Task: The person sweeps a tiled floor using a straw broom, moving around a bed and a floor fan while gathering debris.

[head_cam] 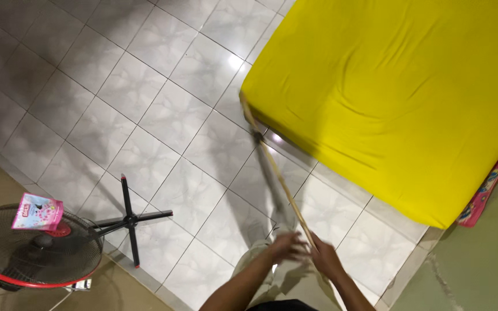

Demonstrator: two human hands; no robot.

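A long wooden stick runs from my hands up toward the corner of a yellow mattress that lies on the tiled floor. My left hand and my right hand are both closed round the stick's near end, at the bottom middle of the view. The stick's far end reaches the mattress edge and is hidden there. My hands look blurred from motion. My legs in light trousers show below them.
A standing fan with a red rim and a black cross base stands at the lower left, a pink packet on it. A patterned pink cloth sticks out under the mattress at right. A wall is at lower right.
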